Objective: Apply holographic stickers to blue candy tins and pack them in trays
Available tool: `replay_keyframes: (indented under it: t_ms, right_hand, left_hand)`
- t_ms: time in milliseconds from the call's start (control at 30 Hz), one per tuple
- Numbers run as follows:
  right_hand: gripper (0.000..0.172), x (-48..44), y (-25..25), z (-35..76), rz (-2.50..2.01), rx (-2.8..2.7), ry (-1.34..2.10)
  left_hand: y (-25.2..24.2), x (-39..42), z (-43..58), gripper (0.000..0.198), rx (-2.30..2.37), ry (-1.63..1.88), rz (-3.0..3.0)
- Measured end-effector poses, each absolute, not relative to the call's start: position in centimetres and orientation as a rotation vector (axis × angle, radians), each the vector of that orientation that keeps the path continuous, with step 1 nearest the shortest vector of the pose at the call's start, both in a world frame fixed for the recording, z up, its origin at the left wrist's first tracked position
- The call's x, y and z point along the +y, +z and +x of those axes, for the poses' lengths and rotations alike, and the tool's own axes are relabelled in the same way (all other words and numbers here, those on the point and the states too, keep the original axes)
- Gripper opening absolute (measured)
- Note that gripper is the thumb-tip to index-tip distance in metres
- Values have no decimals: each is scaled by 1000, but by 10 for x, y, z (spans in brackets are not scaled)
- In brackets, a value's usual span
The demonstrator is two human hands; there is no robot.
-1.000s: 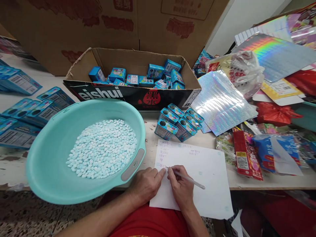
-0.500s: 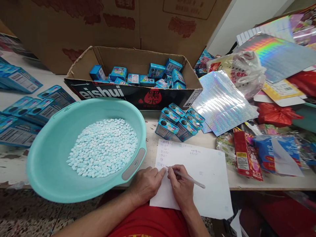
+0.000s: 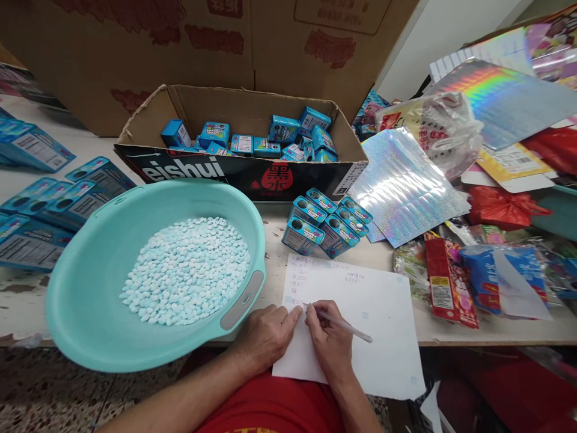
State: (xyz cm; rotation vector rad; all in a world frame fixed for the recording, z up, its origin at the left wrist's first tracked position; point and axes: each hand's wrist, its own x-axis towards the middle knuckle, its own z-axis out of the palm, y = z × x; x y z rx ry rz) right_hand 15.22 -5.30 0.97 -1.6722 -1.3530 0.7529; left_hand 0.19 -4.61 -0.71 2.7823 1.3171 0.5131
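My right hand point(image 3: 331, 337) is closed round a pen point(image 3: 347, 326) with a clear barrel, its tip down on a white sheet of paper point(image 3: 374, 361). Small purple handwriting runs down the sheet's upper left. My left hand point(image 3: 265, 334) lies palm down over the paper's left edge, its fingers loosely bent and pressing on it, holding nothing. One of its fingertips nearly meets the pen tip. To the left stands a turquoise basin point(image 3: 81, 313) with a heap of pale blue and white candies point(image 3: 189, 270). Several blue tins point(image 3: 322, 222) stand just beyond the paper.
A black-printed cardboard box point(image 3: 243, 180) behind the basin holds more blue tins. Further tins point(image 3: 33, 240) stand at the far left. On the right lie shiny silver sheets point(image 3: 406, 186), a red plastic bag point(image 3: 500, 207) and candy packets point(image 3: 451, 285). A large carton point(image 3: 279, 54) rises at the back.
The view has shifted very slightly. Both hands keep the same place on the paper, and the pen is in nearly the same position.
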Motion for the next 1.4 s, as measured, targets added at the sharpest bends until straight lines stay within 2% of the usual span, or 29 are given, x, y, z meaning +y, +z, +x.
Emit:
replay_keyframes:
  t_ms: [500,1400]
  right_hand:
    - [25,-52,11,154,-1644,-1353,826]
    - [22,-53,11,154,-1624,-1418,809]
  left_hand:
    - [-6,-47,1,29,1315,532,2777]
    - [-6,-47,1,29,1315,530,2776]
